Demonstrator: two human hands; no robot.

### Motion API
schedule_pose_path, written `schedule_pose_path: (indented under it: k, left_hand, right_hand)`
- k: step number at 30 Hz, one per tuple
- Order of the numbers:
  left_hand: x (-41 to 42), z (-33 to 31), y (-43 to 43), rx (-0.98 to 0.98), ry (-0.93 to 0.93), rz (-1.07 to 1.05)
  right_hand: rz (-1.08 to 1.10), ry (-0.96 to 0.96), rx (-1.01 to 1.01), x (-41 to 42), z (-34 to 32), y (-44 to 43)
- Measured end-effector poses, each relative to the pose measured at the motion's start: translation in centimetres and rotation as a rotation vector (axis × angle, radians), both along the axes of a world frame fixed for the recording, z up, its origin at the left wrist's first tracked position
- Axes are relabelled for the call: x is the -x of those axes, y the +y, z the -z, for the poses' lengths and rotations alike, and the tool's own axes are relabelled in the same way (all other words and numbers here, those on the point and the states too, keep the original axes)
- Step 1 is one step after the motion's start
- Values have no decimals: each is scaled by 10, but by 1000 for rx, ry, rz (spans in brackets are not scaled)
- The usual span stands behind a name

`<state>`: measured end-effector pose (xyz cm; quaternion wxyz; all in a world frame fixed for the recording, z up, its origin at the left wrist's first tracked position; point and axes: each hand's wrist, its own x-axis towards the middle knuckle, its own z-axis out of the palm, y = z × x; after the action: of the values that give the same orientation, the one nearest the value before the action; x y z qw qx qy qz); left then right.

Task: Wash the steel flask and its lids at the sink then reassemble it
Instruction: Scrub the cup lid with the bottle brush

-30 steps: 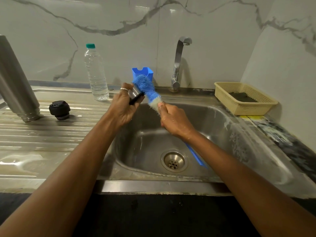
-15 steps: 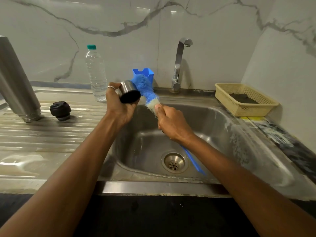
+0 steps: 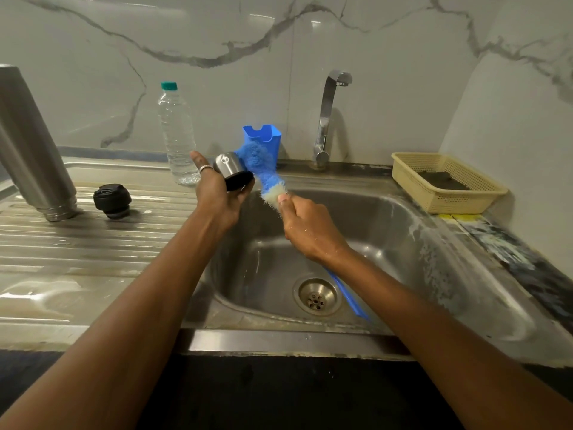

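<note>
— What do we have in the left hand (image 3: 217,193)?

— We see its fingers and thumb curled round the steel cup lid (image 3: 230,166). It is held up over the left rim of the sink (image 3: 387,231), with the lid's dark open mouth turned down toward us. One finger wears a ring (image 3: 204,168).

— And the right hand (image 3: 305,225)?

— It grips the bottle brush (image 3: 257,159) just below the bristles, fingers closed tight round the stem. The blue handle runs down under the wrist, over the basin and past the drain strainer (image 3: 316,296). The blue bristle head lies against the right side of the lid, touching it.

— Where do we find the rest of the flask?

— The steel flask (image 3: 31,144) stands on the drainboard (image 3: 93,243) at the far left, well apart from both hands. The black stopper lid (image 3: 112,200) sits near it on the ridges.

— What else do we note?

— We note a clear plastic water bottle (image 3: 178,135) with a green cap at the back of the drainboard. A blue holder (image 3: 266,136) stands behind the brush head, and the tap (image 3: 328,116) is to its right. At the back right a yellow basket (image 3: 440,206) holds something dark and flat.
</note>
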<state>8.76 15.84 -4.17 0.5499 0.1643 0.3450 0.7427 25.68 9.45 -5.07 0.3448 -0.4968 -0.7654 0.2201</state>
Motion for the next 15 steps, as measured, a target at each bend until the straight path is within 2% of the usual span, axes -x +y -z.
schedule_pose_path:
  k: [3,7,10,15]
  left_hand:
    - [2,-2,0,0,13,27]
    - [-1,3,-2,15,66,70]
    - [-3,1,-1,-20,80,96]
    - [-8,-1,-2,-18,82,54]
  right_hand:
    - [-57,-70,-70,3,-2,-5]
    - [18,-76,-2,3,1,2]
    - [-2,-95,-54,5,0,-4]
    - [52,-74,-7,2,-3,0]
